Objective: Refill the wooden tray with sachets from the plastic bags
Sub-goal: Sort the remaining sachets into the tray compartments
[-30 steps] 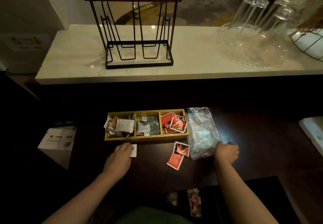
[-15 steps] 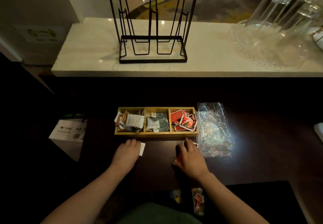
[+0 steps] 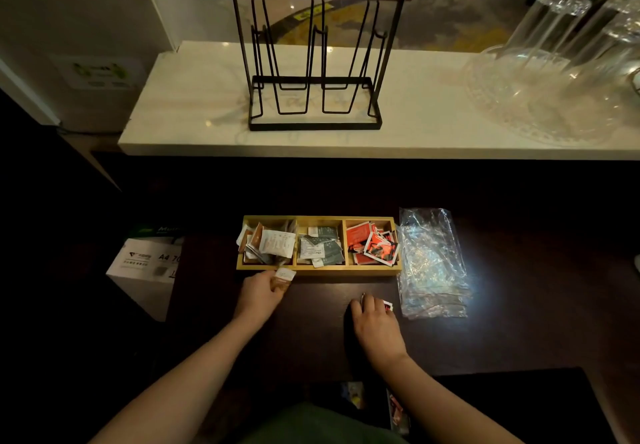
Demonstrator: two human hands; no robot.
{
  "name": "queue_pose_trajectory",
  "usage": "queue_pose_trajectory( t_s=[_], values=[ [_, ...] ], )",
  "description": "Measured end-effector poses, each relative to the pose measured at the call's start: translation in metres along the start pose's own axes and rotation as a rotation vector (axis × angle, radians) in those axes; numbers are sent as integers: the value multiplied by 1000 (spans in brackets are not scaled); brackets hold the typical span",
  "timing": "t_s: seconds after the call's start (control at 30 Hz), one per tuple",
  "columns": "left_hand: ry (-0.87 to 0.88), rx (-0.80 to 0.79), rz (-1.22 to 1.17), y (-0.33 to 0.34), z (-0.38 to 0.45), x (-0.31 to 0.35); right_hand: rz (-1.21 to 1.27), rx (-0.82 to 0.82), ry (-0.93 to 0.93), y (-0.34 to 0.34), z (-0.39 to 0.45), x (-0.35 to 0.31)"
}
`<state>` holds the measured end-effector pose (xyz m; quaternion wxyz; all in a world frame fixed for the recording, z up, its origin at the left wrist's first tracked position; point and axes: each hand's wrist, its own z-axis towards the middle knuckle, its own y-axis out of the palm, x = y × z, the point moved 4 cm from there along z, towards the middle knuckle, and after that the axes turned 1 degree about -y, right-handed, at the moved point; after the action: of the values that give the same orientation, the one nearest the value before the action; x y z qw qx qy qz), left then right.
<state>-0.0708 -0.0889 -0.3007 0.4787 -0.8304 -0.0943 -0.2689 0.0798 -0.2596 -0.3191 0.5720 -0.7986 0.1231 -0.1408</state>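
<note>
The wooden tray sits on the dark table with three compartments: white and brown sachets at the left, grey-green ones in the middle, red ones at the right. My left hand is at the tray's front left corner, fingers closed on a white and brown sachet lifted to the tray's front rim. My right hand rests on the table in front of the tray, covering red sachets whose corner shows by my fingers. A clear plastic bag lies flat just right of the tray.
A black wire rack with a wooden handle stands on the white marble ledge behind. Upturned glasses on a clear tray are at the back right. A white A4 paper box sits lower left. More sachets lie near my lap.
My right hand left the plastic bag and moved left onto the red sachets on the table. My left hand lifted its white and brown sachet toward the tray's front rim.
</note>
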Motion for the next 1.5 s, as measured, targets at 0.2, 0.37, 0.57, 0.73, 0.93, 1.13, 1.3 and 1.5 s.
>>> queue_pose_trajectory(
  t_s=[0.2, 0.37, 0.57, 0.73, 0.93, 1.13, 1.3, 1.5],
  values=[
    [-261, -358, -823, 3, -18, -8, 25, 39, -11, -17, 7, 9],
    [-136, -346, -820, -13, -30, 18, 91, -24, 13, -15, 5, 19],
    [259, 383, -181, -101, -9, 69, 147, -31, -23, -17, 5, 18],
    [301, 382, 322, -100, 24, 70, 179, -20, -21, -11, 6, 19],
    [293, 237, 569, -57, 35, 62, 268, 15, -21, -11, 4, 22],
    [454, 168, 634, -47, 23, 64, 580, 251, 16, -48, 11, 40],
    [307, 122, 336, -49, 31, 63, 637, 507, 31, -105, 43, 65],
    [276, 108, 434, -38, 29, 58, 389, 277, -34, -93, 91, 67]
  ],
)
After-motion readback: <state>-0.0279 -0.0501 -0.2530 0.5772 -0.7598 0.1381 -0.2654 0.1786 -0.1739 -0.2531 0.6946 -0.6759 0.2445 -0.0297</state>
